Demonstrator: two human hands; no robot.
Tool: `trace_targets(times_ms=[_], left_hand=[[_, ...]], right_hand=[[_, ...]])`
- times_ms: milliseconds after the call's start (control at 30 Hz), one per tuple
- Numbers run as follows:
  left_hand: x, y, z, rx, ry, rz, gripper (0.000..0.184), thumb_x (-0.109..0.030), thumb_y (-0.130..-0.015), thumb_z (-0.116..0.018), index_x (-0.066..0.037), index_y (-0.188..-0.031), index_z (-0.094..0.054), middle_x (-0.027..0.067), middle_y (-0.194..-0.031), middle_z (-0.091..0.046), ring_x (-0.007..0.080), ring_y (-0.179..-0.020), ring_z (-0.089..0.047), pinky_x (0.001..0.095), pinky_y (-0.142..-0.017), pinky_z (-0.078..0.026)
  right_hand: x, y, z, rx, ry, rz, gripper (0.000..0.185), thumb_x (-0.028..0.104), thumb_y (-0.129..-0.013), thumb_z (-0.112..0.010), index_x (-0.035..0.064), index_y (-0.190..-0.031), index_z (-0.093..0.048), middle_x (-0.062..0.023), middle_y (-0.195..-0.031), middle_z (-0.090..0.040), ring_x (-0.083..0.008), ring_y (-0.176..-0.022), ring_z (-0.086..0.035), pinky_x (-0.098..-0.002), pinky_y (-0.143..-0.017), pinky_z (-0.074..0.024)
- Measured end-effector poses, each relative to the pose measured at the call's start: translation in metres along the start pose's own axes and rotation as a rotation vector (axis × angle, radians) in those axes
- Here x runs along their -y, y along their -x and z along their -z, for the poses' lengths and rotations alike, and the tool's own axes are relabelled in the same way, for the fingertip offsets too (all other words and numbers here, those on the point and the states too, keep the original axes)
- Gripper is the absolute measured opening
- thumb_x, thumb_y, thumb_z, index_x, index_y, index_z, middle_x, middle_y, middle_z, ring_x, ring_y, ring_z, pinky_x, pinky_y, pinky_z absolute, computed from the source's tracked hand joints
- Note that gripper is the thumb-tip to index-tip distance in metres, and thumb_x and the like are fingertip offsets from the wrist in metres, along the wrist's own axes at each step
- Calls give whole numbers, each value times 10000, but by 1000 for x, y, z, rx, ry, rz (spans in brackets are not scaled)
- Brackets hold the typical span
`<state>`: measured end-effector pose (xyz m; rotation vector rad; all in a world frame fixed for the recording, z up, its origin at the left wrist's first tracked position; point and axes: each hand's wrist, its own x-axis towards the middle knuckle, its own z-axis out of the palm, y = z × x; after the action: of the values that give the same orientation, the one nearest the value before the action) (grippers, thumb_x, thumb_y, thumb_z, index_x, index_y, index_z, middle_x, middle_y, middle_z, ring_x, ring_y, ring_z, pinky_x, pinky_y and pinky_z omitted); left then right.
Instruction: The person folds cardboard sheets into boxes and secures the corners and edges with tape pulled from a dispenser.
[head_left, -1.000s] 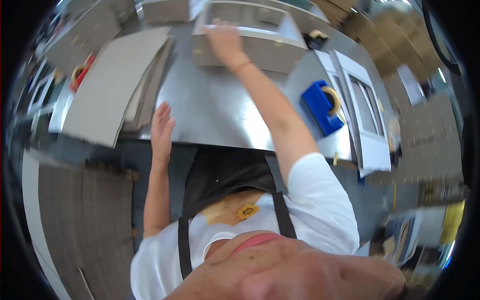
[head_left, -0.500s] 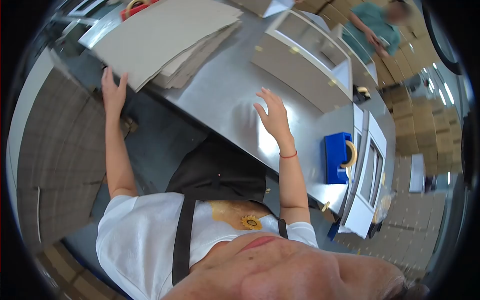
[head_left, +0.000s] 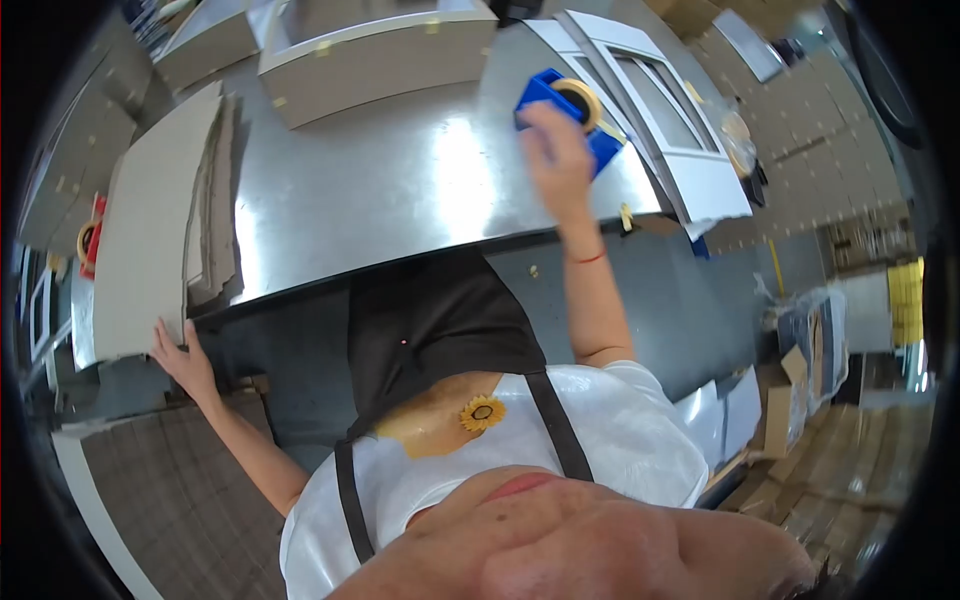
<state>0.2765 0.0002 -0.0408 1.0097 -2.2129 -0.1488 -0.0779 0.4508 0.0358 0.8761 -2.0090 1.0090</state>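
Right hand: half a second ago this hand (head_left: 558, 155) hung over bare table, well apart from the blue tape dispenser (head_left: 605, 152); now it is at the dispenser's near left side, fingers partly bent. It is blurred, so I can't tell whether it touches or grips anything.
Left hand: spread open, thumb apart, this hand (head_left: 183, 362) has come to the near edge of the sheet stack (head_left: 150, 220), well left of the dispenser. The fingertips seem to rest there; I see no firm hold.
Work in hand: I'd judge the attention has swung to tape, with the sheets kept within reach.
Blue dispenser: on the steel table (head_left: 350, 190), carrying a tan tape roll (head_left: 594, 108).
Open box: a grey-brown box (head_left: 380, 75) with yellow tape tabs, beyond and left of the dispenser; its contents I can't make out.
Second box: another (head_left: 210, 55), farther left of the dispenser, inside unclear.
White frames: window-cut panels (head_left: 690, 170) lying just right of the dispenser.
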Motion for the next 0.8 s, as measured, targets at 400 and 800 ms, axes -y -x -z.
trace_targets(times_ms=[400, 800], left_hand=[[-101, 6, 9, -201, 208, -230, 435, -306, -903, -545, -79, -1272, -504, 182, -1364, -401, 365, -1306, -287, 476, -1057, -235], [-385, 41, -12, 397, 869, -1055, 433, -44, -774, -641, -69, -1196, -547, 116, -1262, -508, 312, -1285, -366, 414, -1031, -320]], right_hand=[[-211, 112, 197, 383, 1197, -470, 469, 268, -859, -545, 8, -1243, -472, -155, -1223, -527, -283, -1199, -447, -484, -1044, -279], [-67, 64, 198, -211, 877, -216, 230, 45, -789, -597, 166, -974, -659, 4, -985, -659, -186, -1004, -580, -410, -913, -385]])
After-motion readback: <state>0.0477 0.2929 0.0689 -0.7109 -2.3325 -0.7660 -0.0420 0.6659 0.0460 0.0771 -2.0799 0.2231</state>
